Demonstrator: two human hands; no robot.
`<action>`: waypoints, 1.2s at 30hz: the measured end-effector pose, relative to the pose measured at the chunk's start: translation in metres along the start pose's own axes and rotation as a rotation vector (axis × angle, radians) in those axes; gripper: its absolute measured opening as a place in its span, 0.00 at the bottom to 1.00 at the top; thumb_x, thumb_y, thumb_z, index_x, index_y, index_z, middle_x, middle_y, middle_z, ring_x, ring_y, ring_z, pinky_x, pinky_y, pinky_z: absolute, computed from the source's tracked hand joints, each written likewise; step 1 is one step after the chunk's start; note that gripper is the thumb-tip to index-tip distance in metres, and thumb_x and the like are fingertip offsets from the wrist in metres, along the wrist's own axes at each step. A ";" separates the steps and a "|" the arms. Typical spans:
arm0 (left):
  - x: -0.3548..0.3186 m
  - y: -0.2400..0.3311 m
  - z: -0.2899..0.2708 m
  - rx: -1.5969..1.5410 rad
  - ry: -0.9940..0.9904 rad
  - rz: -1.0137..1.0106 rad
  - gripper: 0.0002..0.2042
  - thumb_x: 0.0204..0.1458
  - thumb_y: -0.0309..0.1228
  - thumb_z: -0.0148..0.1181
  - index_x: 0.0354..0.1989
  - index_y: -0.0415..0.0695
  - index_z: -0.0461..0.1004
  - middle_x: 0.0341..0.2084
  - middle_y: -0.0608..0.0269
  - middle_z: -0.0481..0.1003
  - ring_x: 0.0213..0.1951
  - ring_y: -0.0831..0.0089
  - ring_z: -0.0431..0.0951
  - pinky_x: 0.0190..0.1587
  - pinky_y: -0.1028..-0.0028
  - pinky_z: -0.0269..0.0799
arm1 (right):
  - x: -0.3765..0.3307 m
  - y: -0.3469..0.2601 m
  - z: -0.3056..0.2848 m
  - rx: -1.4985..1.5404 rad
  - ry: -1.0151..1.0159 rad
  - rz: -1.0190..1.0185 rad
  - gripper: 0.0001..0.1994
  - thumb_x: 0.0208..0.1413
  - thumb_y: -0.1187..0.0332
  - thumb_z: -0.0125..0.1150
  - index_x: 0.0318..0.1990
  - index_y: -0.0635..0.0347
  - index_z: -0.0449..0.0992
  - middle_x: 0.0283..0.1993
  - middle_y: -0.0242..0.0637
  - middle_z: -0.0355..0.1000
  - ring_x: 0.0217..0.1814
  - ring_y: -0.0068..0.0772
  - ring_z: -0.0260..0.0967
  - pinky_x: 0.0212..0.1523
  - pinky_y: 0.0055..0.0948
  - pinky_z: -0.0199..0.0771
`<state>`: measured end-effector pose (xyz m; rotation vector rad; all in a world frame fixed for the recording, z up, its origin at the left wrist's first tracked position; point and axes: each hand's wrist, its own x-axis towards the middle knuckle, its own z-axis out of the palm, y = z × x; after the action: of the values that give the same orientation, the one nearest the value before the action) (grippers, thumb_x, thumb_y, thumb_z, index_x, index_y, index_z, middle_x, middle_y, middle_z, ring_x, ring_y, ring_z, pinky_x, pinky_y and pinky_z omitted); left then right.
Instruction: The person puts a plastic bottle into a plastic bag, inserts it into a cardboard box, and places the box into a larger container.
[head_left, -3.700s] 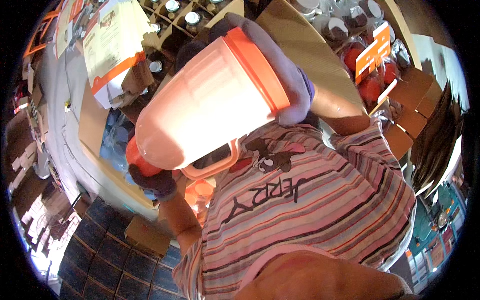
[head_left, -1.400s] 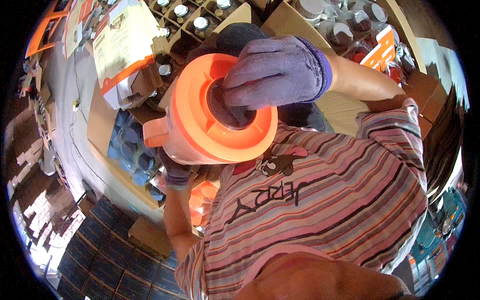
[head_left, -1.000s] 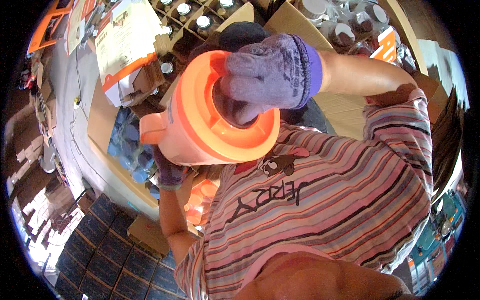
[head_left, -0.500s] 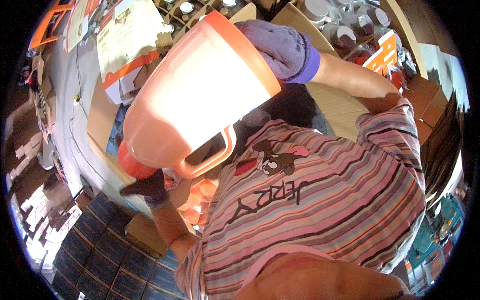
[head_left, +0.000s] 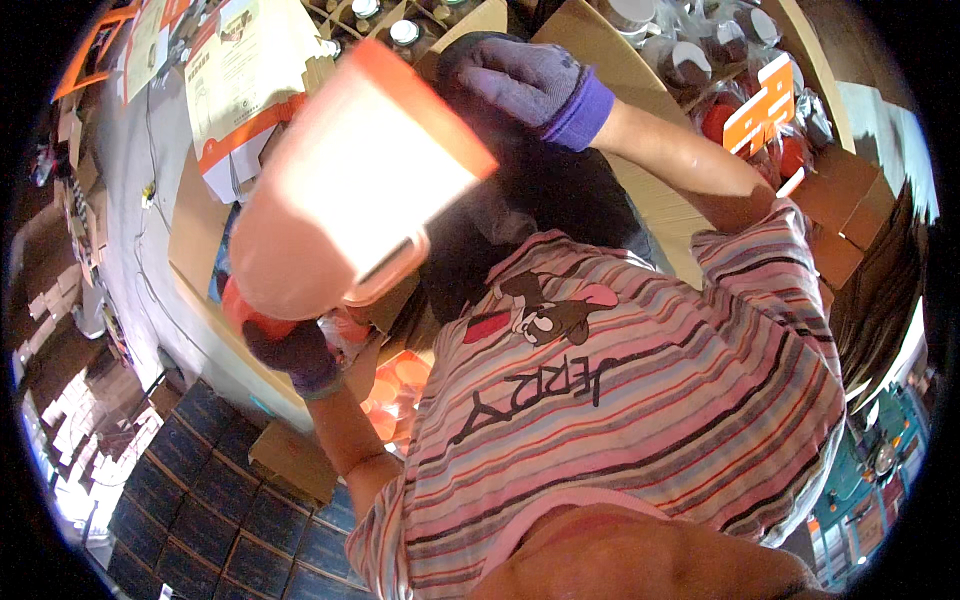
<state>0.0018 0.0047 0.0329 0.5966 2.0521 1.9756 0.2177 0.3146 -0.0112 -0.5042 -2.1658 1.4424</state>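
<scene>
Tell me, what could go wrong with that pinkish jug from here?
The jug might slip or tip: only the left grip holds it, at its red end, while the right grip is apart from it. If it swung, its orange rim might knock the white-capped bottles seen beyond, though the distance is hard to judge.

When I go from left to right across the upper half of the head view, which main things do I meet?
Yellowish stack, pitcher, gloved right hand, orange card, brown box.
</scene>
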 end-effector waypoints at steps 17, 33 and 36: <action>-0.001 0.007 -0.012 -0.498 0.300 -0.341 0.27 0.51 0.48 0.52 0.56 0.43 0.67 0.54 0.56 0.67 0.57 0.58 0.66 0.59 0.55 0.63 | 0.032 0.011 -0.040 0.231 0.274 -0.088 0.12 0.57 0.67 0.58 0.47 0.58 0.71 0.39 0.37 0.74 0.39 0.24 0.70 0.41 0.24 0.70; -0.058 -0.017 -0.057 -0.589 0.589 -0.390 0.25 0.49 0.42 0.53 0.55 0.43 0.66 0.54 0.60 0.66 0.58 0.62 0.63 0.56 0.58 0.65 | -0.011 0.020 0.049 -0.154 -0.803 -0.153 0.22 0.46 0.58 0.61 0.49 0.55 0.72 0.51 0.46 0.69 0.56 0.51 0.63 0.57 0.46 0.60; -0.076 -0.034 -0.064 -0.032 0.490 -0.189 0.29 0.44 0.38 0.60 0.57 0.44 0.63 0.55 0.58 0.65 0.57 0.60 0.64 0.57 0.57 0.65 | -0.008 0.011 0.066 -0.087 -0.593 0.035 0.28 0.53 0.43 0.52 0.44 0.64 0.72 0.36 0.58 0.72 0.42 0.57 0.71 0.44 0.44 0.70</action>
<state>0.0372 -0.0869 -0.0054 -0.1058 2.2269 2.1903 0.1862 0.2646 -0.0446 -0.1463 -2.6912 1.6767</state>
